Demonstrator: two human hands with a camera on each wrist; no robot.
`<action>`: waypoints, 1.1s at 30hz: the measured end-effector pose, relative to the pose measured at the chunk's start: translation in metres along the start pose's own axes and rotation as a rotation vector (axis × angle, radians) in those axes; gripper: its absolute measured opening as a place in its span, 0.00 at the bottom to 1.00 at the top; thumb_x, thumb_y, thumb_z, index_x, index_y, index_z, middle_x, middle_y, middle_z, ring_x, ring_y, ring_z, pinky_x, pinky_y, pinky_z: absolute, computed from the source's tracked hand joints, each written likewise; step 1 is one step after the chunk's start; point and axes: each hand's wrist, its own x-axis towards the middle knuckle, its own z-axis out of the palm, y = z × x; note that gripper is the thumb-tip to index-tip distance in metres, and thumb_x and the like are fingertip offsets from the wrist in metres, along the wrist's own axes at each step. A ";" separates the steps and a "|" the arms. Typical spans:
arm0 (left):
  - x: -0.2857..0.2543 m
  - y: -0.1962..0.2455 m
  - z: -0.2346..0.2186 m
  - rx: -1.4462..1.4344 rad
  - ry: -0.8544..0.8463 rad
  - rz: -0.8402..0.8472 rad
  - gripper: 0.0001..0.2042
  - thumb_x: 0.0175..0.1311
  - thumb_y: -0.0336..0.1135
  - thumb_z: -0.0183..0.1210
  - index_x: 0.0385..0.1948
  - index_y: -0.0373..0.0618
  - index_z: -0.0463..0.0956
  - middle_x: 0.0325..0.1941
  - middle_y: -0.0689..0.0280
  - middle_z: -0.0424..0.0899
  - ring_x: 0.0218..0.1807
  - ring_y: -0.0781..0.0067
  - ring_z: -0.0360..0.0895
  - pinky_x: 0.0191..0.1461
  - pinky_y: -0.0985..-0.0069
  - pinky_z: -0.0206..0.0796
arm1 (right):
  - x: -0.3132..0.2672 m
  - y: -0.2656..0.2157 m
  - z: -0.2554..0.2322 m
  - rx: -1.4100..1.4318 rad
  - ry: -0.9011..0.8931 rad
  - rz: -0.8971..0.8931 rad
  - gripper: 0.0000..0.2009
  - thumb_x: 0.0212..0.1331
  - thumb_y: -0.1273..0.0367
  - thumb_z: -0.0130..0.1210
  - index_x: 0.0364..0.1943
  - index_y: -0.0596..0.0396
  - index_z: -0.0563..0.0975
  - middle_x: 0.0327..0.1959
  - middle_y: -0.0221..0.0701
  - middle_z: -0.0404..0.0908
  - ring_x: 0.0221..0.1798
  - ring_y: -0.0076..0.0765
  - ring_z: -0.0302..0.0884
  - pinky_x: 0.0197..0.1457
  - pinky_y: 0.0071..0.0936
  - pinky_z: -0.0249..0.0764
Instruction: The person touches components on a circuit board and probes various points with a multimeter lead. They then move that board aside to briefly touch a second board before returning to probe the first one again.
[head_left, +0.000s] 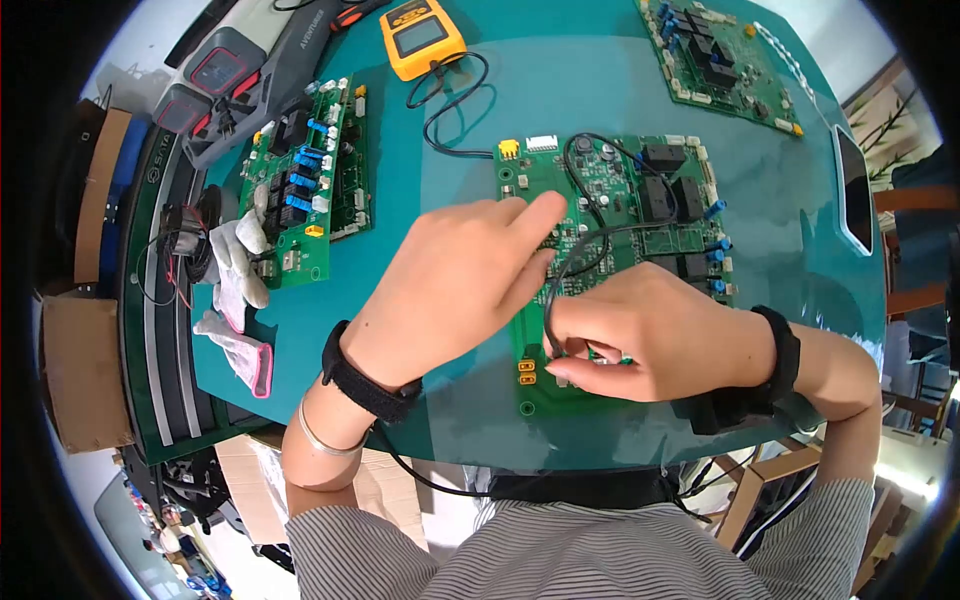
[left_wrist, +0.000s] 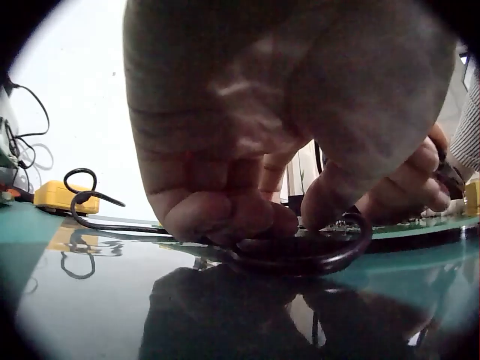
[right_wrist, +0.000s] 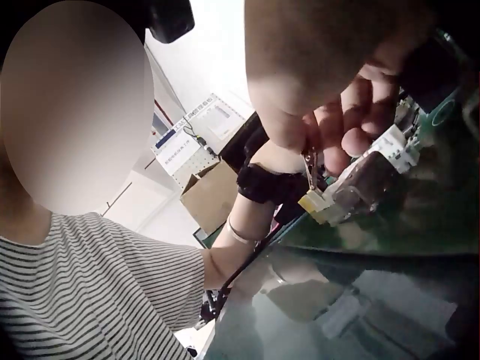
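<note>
A large green circuit board lies on the table before me. My right hand pinches a small metal alligator clip on the black cable near the board's front left corner. In the right wrist view the clip's tip points down at a yellow connector. Over the board's left side, my left hand bends its fingers downward. In the left wrist view a loop of black cable runs into those curled fingers, and what they pinch at its end is hidden. The cable leads back to a yellow handheld meter.
A second board with blue parts stands at left, beside white gloves and a grey power tool. Another board lies at back right. A phone rests near the table's right edge. Cable coils across the main board.
</note>
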 end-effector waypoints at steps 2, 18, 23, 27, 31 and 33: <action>0.001 0.001 -0.001 0.008 0.000 -0.015 0.16 0.65 0.29 0.62 0.53 0.45 0.71 0.38 0.52 0.83 0.40 0.40 0.79 0.39 0.53 0.70 | -0.001 0.001 0.001 -0.004 0.024 -0.009 0.09 0.64 0.70 0.63 0.37 0.56 0.72 0.23 0.35 0.81 0.25 0.46 0.82 0.26 0.38 0.73; 0.000 0.000 0.001 0.035 0.009 -0.008 0.16 0.67 0.31 0.62 0.55 0.46 0.70 0.37 0.51 0.83 0.38 0.40 0.79 0.38 0.53 0.70 | -0.003 0.002 0.004 0.211 0.067 0.009 0.05 0.58 0.74 0.61 0.33 0.59 0.76 0.23 0.33 0.81 0.20 0.33 0.76 0.26 0.29 0.70; 0.000 0.001 0.000 0.032 -0.024 -0.021 0.16 0.67 0.30 0.62 0.54 0.46 0.70 0.38 0.51 0.83 0.39 0.40 0.80 0.38 0.53 0.70 | -0.002 0.001 0.003 0.188 0.092 0.016 0.06 0.59 0.74 0.62 0.30 0.59 0.76 0.20 0.34 0.79 0.20 0.36 0.77 0.25 0.31 0.70; -0.001 -0.001 0.002 0.055 0.009 0.005 0.16 0.67 0.30 0.62 0.54 0.46 0.70 0.38 0.51 0.83 0.39 0.39 0.80 0.39 0.53 0.71 | -0.002 0.004 0.005 0.119 0.098 -0.033 0.06 0.58 0.74 0.62 0.29 0.59 0.76 0.20 0.33 0.78 0.20 0.36 0.76 0.25 0.31 0.69; 0.000 0.000 0.001 0.050 0.005 0.003 0.16 0.67 0.30 0.62 0.54 0.45 0.70 0.39 0.51 0.84 0.40 0.40 0.80 0.39 0.53 0.71 | -0.002 0.003 0.003 0.161 0.084 -0.014 0.06 0.59 0.74 0.63 0.29 0.59 0.77 0.20 0.33 0.78 0.20 0.36 0.76 0.25 0.32 0.69; 0.000 0.000 0.002 0.043 0.010 0.007 0.15 0.67 0.30 0.62 0.54 0.45 0.70 0.38 0.51 0.83 0.40 0.40 0.80 0.39 0.53 0.71 | -0.003 0.002 0.003 0.174 0.084 -0.006 0.05 0.59 0.74 0.63 0.29 0.58 0.77 0.20 0.33 0.78 0.20 0.36 0.76 0.26 0.32 0.69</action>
